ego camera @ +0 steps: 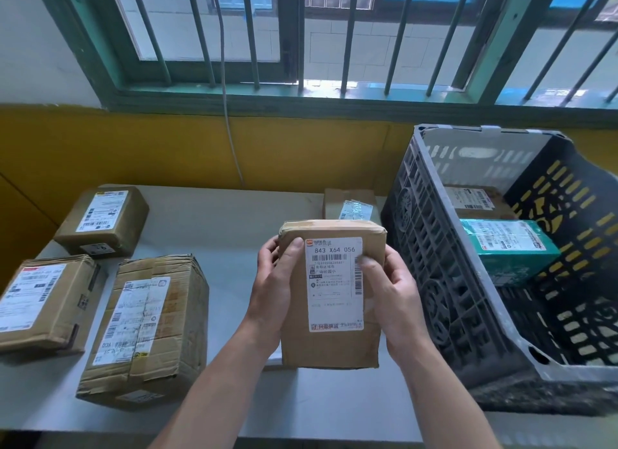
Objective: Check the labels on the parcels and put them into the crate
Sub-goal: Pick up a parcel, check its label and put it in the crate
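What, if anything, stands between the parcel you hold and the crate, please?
Nothing lies in the gap. Only the wall of the crate faces the parcel, so it must go over the rim. Inside, a teal box and a brown box sit at the far end.

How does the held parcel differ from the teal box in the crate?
The held parcel is plain brown cardboard; the teal box is teal. The held parcel stands upright, gripped by the left hand and right hand; the teal box lies inside the crate. Both carry white barcoded labels.
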Demonstrator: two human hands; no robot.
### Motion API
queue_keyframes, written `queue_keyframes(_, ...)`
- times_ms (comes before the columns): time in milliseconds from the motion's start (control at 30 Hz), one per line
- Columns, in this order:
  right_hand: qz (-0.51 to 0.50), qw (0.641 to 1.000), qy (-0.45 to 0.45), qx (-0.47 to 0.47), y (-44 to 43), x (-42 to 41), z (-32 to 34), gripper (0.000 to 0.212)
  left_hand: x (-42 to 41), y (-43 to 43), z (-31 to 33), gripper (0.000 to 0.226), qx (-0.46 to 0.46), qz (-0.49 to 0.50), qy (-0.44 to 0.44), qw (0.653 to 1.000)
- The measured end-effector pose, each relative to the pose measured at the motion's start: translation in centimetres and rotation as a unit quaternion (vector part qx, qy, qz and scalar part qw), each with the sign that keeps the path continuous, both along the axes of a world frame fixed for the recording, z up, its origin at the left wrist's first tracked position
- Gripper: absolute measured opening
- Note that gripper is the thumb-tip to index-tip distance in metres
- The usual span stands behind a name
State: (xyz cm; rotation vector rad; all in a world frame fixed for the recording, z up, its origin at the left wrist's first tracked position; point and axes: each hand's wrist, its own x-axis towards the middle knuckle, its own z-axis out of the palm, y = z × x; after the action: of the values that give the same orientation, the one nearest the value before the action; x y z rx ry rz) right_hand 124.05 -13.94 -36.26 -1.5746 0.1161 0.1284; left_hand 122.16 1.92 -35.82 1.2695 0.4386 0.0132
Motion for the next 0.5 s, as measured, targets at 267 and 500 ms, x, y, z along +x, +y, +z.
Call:
queue_keyframes(267,-0.014,1.0,-0.013,-0.01,0.2,-0.3,1.4,0.037,-0.3,-0.3,0.9,0.056,0.025,-0.006,-0.064,0.998)
queue_keyframes(500,-0.021,1.0,-0.009,0.006,0.2,-0.6,2.1,0.045,-0.2,0.4,0.1,0.07,0.001,-0.042,-0.097,0.994)
